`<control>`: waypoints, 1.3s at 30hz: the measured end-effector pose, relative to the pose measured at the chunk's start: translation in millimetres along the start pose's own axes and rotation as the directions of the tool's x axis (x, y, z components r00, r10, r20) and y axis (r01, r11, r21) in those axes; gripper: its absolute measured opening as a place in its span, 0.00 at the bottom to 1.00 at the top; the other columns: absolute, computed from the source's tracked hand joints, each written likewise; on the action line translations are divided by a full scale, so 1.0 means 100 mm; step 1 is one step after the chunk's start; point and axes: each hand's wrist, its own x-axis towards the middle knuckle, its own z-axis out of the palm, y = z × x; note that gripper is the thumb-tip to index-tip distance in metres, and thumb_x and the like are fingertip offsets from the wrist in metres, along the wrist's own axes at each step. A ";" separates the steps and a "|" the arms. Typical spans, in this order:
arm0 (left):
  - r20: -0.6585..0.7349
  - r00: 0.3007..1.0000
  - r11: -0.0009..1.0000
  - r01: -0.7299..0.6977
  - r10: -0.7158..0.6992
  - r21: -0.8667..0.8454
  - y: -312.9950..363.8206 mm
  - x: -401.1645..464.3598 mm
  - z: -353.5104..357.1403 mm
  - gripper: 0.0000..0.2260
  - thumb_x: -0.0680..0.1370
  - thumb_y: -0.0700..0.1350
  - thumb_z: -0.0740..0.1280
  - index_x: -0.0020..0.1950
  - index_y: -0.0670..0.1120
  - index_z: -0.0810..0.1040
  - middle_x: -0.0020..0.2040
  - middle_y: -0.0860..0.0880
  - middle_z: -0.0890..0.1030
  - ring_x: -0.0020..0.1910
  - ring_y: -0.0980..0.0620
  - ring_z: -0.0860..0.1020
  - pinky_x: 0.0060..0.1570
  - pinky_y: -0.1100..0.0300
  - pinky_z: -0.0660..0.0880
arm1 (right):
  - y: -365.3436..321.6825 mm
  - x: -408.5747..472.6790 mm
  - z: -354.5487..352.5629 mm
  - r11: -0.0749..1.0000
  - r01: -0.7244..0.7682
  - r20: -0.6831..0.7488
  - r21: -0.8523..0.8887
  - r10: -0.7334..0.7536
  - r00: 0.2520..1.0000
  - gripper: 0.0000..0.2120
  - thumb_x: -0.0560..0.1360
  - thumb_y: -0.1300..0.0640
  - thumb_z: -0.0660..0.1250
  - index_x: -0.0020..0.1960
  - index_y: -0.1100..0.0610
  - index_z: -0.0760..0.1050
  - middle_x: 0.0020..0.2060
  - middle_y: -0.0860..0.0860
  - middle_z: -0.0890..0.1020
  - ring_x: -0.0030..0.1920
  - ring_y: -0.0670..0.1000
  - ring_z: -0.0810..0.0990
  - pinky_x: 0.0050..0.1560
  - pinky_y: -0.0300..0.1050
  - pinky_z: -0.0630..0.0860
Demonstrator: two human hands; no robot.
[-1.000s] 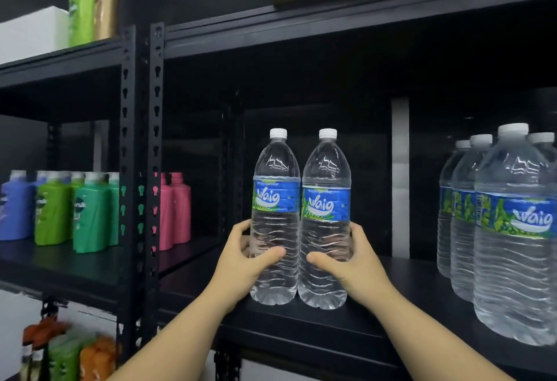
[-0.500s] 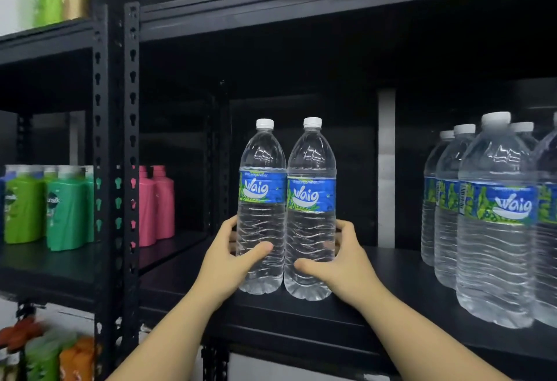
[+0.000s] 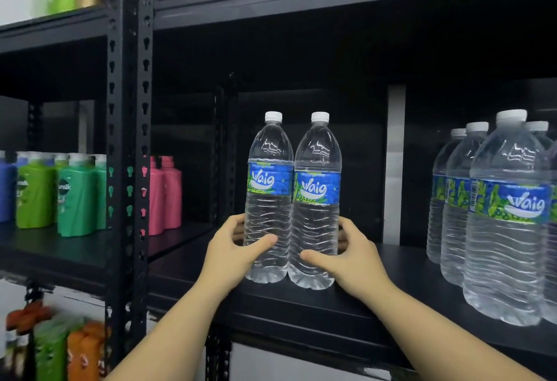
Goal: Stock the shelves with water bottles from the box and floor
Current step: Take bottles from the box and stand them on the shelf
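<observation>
Two thumbs lie across the near faces of two water bottles, and the other fingers curl round the far sides, dimly seen through the clear plastic. The left hand grips the lower body of the left bottle; the right hand grips the lower body of the right bottle in the same way. Both bottles stand upright, touching side by side, with their bases on the black shelf near its front edge. Their white caps are on and their blue labels face outward.

Further right on the same shelf stands a group of bottles already stocked, well apart from the pair, with bare shelf between. To the left, past the black upright post, a neighbouring shelf carries pink bottles and green bottles.

Judging by this, the placing step is nearly complete: the pair looks set down but not yet let go. The next move probably calls for sliding both back or towards the stocked group, keeping them upright, then loosening both grips evenly so neither bottle tips off the front edge. The box and floor are out of view.
</observation>
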 end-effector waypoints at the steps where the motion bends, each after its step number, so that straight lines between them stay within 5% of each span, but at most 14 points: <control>1: -0.004 1.000 1.000 0.007 -0.007 0.012 0.00 0.01 -0.01 0.23 0.67 0.53 0.83 0.59 0.57 0.81 0.51 0.60 0.87 0.50 0.62 0.83 0.53 0.60 0.78 | 0.00 0.01 0.00 1.000 -0.001 0.009 -0.014 0.001 1.000 0.35 0.62 0.48 0.86 0.66 0.41 0.75 0.48 0.40 0.87 0.47 0.35 0.84 0.46 0.31 0.77; 8: 0.046 0.994 0.988 0.093 -0.099 0.123 -0.09 0.28 -0.07 0.31 0.61 0.62 0.82 0.61 0.57 0.81 0.49 0.57 0.88 0.46 0.59 0.86 0.52 0.51 0.84 | 0.05 0.35 0.07 0.985 -0.052 0.082 -0.165 0.066 0.994 0.40 0.58 0.41 0.86 0.65 0.45 0.74 0.51 0.40 0.85 0.52 0.40 0.84 0.58 0.47 0.81; 11: 0.081 0.989 0.968 0.106 -0.127 0.226 -0.07 0.44 -0.07 0.26 0.65 0.60 0.83 0.59 0.56 0.80 0.46 0.56 0.87 0.45 0.61 0.85 0.50 0.58 0.82 | 0.08 0.55 0.10 0.972 -0.059 0.112 -0.227 0.087 0.990 0.41 0.57 0.38 0.86 0.64 0.48 0.73 0.54 0.42 0.85 0.57 0.47 0.83 0.61 0.51 0.80; 15: 0.132 0.978 0.940 0.113 -0.163 0.321 -0.11 0.70 -0.03 0.23 0.68 0.57 0.82 0.57 0.56 0.75 0.41 0.58 0.85 0.41 0.66 0.82 0.38 0.69 0.72 | 0.15 0.78 0.17 0.959 -0.065 0.128 -0.275 0.103 0.986 0.39 0.57 0.38 0.85 0.62 0.49 0.72 0.55 0.43 0.83 0.59 0.49 0.82 0.62 0.51 0.79; 22: 0.139 0.973 0.895 0.110 -0.187 0.433 -0.39 1.18 0.02 0.25 0.65 0.61 0.82 0.55 0.56 0.75 0.46 0.56 0.86 0.49 0.54 0.84 0.54 0.55 0.79 | 0.28 1.18 0.37 0.948 -0.126 0.135 -0.291 0.171 0.976 0.40 0.59 0.43 0.87 0.63 0.51 0.70 0.57 0.47 0.82 0.58 0.51 0.80 0.57 0.46 0.77; 39: 0.099 0.983 0.890 0.097 -0.156 0.445 -0.80 1.61 0.13 0.27 0.64 0.65 0.81 0.55 0.55 0.76 0.46 0.55 0.86 0.46 0.56 0.84 0.48 0.57 0.80 | 0.56 1.69 0.68 0.937 -0.160 0.139 -0.310 0.211 0.968 0.39 0.60 0.42 0.86 0.62 0.49 0.68 0.55 0.48 0.82 0.57 0.53 0.80 0.56 0.50 0.79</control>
